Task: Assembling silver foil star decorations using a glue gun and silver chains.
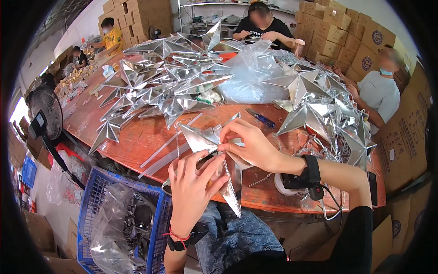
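A silver metal star (197, 138) with pointed, folded arms is held between my hands above the near edge of the table. My left hand (194, 187) steadies it from the near left, fingers bent over its middle. Thumb and forefinger of my right hand (248, 144) pinch together at the star's centre; whatever small thing is between them is hidden. A silver beaded trim (226, 176) runs along the star's near arm. Another thin bead chain (177, 141) hangs at its left. Translucent strips (166, 157) lie on the table just beyond my left hand.
Finished-looking stars heap up at left (169, 77) and right (315, 100), with a clear plastic bag (253, 75) between. A screwdriver (261, 118) lies ahead. A blue crate (93, 201) stands by my left; a fan (45, 112) is farther left. Co-workers sit around the red-brown table (214, 115).
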`<action>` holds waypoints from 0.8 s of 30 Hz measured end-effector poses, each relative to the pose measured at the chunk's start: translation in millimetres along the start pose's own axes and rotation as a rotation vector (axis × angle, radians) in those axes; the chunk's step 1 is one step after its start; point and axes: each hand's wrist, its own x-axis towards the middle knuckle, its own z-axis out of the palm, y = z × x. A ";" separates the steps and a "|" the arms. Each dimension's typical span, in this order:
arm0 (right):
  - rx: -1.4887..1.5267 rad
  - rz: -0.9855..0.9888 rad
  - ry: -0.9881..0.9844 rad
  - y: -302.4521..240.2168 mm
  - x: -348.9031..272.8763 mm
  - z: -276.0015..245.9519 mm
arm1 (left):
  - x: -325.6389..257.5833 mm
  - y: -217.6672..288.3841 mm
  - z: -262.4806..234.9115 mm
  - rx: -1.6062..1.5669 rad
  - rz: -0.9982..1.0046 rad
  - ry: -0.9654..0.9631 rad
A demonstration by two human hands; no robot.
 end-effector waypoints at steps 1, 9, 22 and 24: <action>-0.007 0.003 -0.002 0.0 0.3 -0.2 | 0.0 -0.1 0.0 0.003 0.002 0.005; -0.120 -0.026 -0.079 -9.2 0.9 -12.3 | 0.2 -0.8 1.2 -0.007 0.005 0.030; -0.237 -0.093 -0.114 -11.8 -2.5 -12.8 | -0.8 0.8 0.5 -0.040 -0.018 0.023; -0.244 -0.102 -0.122 -10.6 -2.4 -12.3 | -1.6 1.4 -0.5 -0.038 -0.029 0.010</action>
